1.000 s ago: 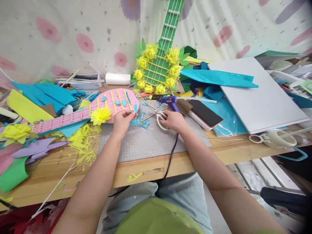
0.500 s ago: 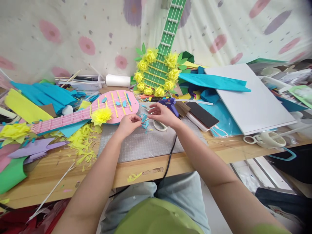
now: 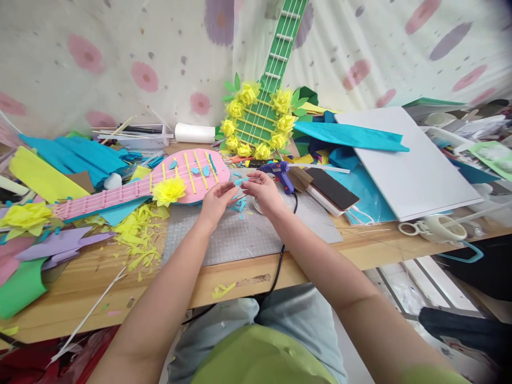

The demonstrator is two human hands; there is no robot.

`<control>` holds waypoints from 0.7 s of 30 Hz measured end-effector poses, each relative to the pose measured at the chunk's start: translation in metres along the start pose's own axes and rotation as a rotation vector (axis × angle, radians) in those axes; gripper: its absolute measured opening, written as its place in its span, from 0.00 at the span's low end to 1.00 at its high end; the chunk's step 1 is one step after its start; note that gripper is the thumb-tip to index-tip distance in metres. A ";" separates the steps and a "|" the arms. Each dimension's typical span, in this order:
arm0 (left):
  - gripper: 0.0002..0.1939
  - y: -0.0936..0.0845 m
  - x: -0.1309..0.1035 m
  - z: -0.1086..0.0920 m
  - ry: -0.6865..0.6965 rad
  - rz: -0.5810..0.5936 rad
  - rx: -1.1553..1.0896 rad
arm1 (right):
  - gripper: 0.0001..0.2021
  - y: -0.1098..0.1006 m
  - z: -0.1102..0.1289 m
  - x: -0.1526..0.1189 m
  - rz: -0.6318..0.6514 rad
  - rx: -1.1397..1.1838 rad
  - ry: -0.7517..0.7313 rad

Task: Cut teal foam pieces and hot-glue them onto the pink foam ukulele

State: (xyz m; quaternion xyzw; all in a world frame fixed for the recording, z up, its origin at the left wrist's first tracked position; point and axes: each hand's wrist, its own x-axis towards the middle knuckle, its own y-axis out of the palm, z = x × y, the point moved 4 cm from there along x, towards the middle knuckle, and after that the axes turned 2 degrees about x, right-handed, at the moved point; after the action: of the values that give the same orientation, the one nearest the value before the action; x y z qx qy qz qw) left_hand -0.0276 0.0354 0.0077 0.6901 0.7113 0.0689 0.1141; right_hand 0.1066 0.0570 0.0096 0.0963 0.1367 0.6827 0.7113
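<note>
My left hand (image 3: pixel 217 201) and my right hand (image 3: pixel 264 192) are close together over the grey cutting mat (image 3: pixel 248 242). Between their fingertips is a small blue paper piece (image 3: pixel 239 182), pinched from both sides. Blue scraps (image 3: pixel 240 205) lie on the mat just below. Left of my hands rests a pink paper guitar (image 3: pixel 184 168) with yellow strips, small blue pieces and a yellow flower (image 3: pixel 168 191). Scissors, partly hidden by my right hand, lie on the mat. A blue glue gun (image 3: pixel 283 173) is right behind that hand.
A green guitar (image 3: pixel 256 120) ringed with yellow flowers leans at the back. On the right are a dark phone-like slab (image 3: pixel 333 188), a white board (image 3: pixel 416 165) and a cup (image 3: pixel 444 228). Yellow scraps (image 3: pixel 138 234) lie left. A black cord (image 3: pixel 279 266) crosses the front edge.
My hands have come closer together, and the blue piece now shows between their fingertips. My left hand has moved slightly right and its fingers have shifted.
</note>
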 end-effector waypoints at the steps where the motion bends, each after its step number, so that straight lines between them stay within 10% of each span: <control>1: 0.17 0.004 -0.002 0.000 0.004 -0.002 -0.049 | 0.18 0.004 -0.004 -0.003 -0.026 0.066 0.029; 14: 0.15 0.003 -0.008 0.012 0.013 -0.266 -0.285 | 0.20 0.039 -0.025 -0.025 -0.222 0.258 -0.004; 21: 0.15 -0.004 -0.005 0.014 0.035 -0.345 -0.273 | 0.20 0.033 -0.024 -0.025 -0.060 0.091 -0.018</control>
State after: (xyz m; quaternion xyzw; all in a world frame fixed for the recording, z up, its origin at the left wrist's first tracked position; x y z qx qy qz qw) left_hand -0.0279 0.0292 -0.0064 0.5349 0.8049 0.1559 0.2042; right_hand 0.0671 0.0324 -0.0010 0.1306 0.1638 0.6534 0.7275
